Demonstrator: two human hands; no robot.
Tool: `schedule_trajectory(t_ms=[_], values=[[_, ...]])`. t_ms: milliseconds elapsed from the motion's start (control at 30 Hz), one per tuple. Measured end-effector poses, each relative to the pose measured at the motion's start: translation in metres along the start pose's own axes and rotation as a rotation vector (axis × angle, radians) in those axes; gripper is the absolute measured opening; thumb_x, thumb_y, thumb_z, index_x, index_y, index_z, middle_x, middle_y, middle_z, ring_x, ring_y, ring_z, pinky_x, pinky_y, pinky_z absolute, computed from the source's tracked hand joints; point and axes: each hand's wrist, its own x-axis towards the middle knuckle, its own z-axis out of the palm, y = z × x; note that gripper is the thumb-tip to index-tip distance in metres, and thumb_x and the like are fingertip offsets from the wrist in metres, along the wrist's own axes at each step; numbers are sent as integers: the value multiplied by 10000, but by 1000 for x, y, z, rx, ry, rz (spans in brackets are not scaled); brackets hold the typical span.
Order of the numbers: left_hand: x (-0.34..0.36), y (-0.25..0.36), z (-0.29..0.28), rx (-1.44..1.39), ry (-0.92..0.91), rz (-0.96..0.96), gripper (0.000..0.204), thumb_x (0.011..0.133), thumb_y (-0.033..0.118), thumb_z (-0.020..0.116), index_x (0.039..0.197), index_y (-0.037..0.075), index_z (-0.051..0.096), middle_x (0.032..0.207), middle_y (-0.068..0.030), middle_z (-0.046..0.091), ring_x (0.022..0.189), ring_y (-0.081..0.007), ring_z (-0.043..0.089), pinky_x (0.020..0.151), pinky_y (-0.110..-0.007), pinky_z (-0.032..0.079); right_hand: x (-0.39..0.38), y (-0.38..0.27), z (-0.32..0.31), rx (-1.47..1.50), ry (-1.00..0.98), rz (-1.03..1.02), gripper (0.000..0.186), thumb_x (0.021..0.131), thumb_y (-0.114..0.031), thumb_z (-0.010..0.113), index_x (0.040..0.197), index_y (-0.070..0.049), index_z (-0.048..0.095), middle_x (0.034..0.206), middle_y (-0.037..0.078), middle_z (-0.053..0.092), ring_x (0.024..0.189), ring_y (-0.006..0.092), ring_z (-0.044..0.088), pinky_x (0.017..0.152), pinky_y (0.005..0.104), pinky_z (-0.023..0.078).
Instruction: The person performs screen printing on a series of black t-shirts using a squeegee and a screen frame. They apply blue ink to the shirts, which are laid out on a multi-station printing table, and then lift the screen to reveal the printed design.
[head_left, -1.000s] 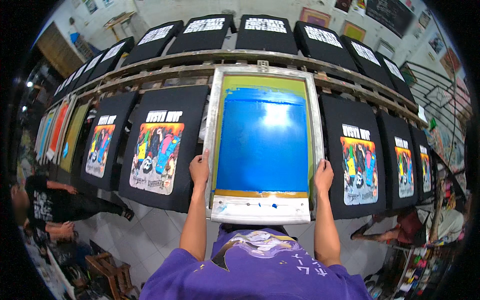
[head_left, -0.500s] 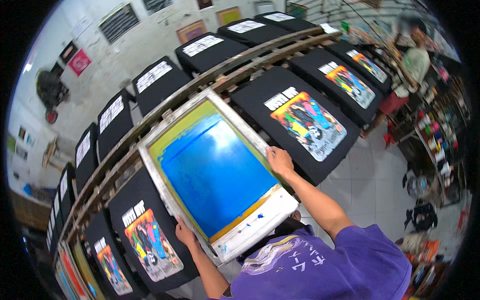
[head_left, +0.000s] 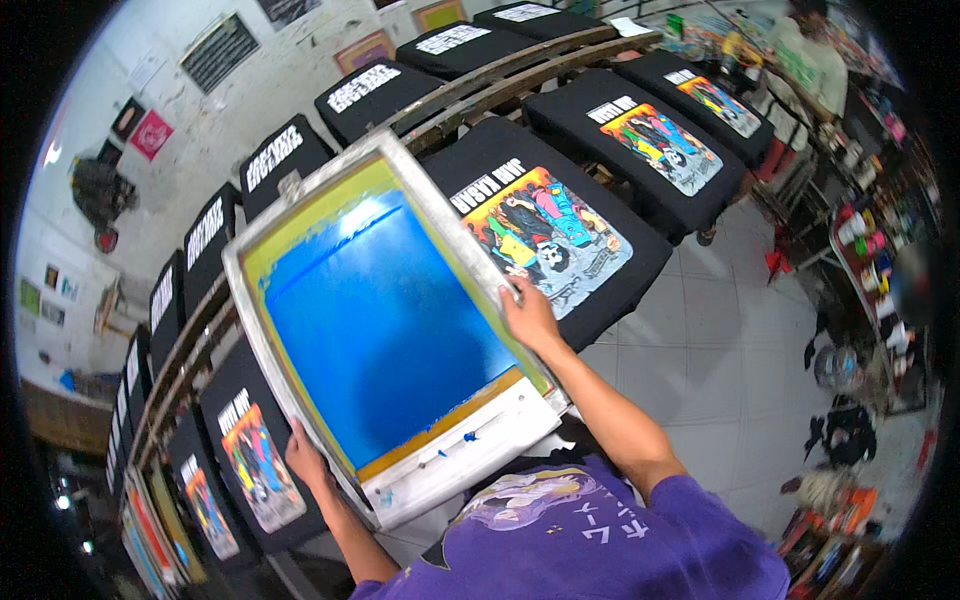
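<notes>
A screen printing frame (head_left: pixel 384 147) with pale, worn edges is held up in front of me, its mesh (head_left: pixel 390 310) coated with blue ink inside a yellow-green border. My left hand (head_left: pixel 309 462) grips its lower left side. On its right side, my right hand (head_left: pixel 528 313) is wrapped round the edge. To the right of the screen lies a black T-shirt (head_left: pixel 625 308) with a colourful print, partly covered by the frame. Another printed black T-shirt (head_left: pixel 250 455) lies to the left, near my left hand.
A wooden rail (head_left: pixel 455 115) curves between two rows of platens with black shirts. More screens (head_left: pixel 150 530) stand at the lower left. A person (head_left: pixel 808 70) stands at the far right, near shelves (head_left: pixel 865 260) crowded with containers. Grey floor tiles (head_left: pixel 700 350) lie on my right.
The screen has moved left in view with both hands still on it. It now covers part of the right-hand shirt's print. The whole view has shifted too.
</notes>
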Motion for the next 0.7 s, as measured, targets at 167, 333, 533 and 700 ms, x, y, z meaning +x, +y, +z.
schedule_trajectory(t_ms=[167, 333, 533, 700], values=[[-89, 12, 97, -53, 35, 112, 422, 982, 322, 652, 1206, -35, 667, 982, -76, 677, 830, -105, 554, 726, -291, 457, 35, 58, -127, -112, 91, 2, 381, 966, -334, 584, 1199, -42, 659, 1091, 261, 687, 1052, 417, 654, 906, 444, 507], [-181, 60, 212, -158, -34, -30, 520, 937, 360, 714, 1257, -44, 646, 703, 42, 512, 641, -62, 419, 566, -249, 360, 96, 128, -229, -84, 123, -91, 366, 966, -327, 603, 1111, 0, 685, 1047, 226, 710, 993, 340, 687, 884, 402, 505], [-204, 81, 280, -231, -155, -166, 461, 967, 265, 675, 1299, -50, 615, 1129, -121, 713, 1006, -137, 626, 894, -275, 477, 170, 152, -269, -216, 86, -110, 358, 954, -322, 633, 1069, 12, 694, 992, 221, 717, 966, 327, 687, 871, 395, 506], [-175, 81, 316, -183, -68, -17, 455, 952, 258, 696, 1266, -64, 629, 879, -81, 714, 730, -84, 552, 664, -258, 464, 222, 164, -253, -180, 22, -105, 365, 946, -328, 644, 1054, 17, 695, 986, 219, 719, 975, 327, 685, 864, 401, 502]])
